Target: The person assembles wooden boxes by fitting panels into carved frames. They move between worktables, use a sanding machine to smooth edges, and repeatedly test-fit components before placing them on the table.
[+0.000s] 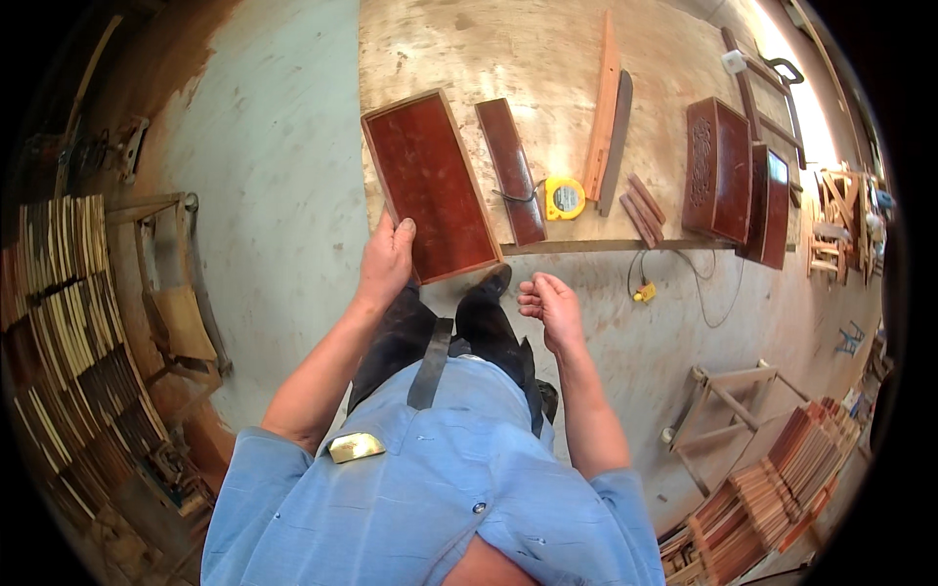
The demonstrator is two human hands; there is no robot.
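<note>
My left hand (388, 259) grips the near left edge of a shallow reddish-brown wooden tray (430, 186), thumb on top. Its raised lighter rim runs round a glossy panel, and its far part lies over the plywood bench (532, 59). To the right of the tray, my right hand (554, 311) hovers off the bench's near edge, fingers curled with thumb and forefinger together. Whatever they hold, if anything, is too small to make out. On the bench, a narrow dark-red board (512, 174) lies beside the tray, next to a yellow tape measure (565, 199).
Long wood strips (604, 107) and short sticks (642, 210) lie farther right. A carved drawer (718, 171) stands at the bench's right end. Below hangs a cable with a yellow plug (644, 292). Stacked wood (772, 488) and a wooden frame cart (728, 415) stand lower right; slats (78, 322) fill the left.
</note>
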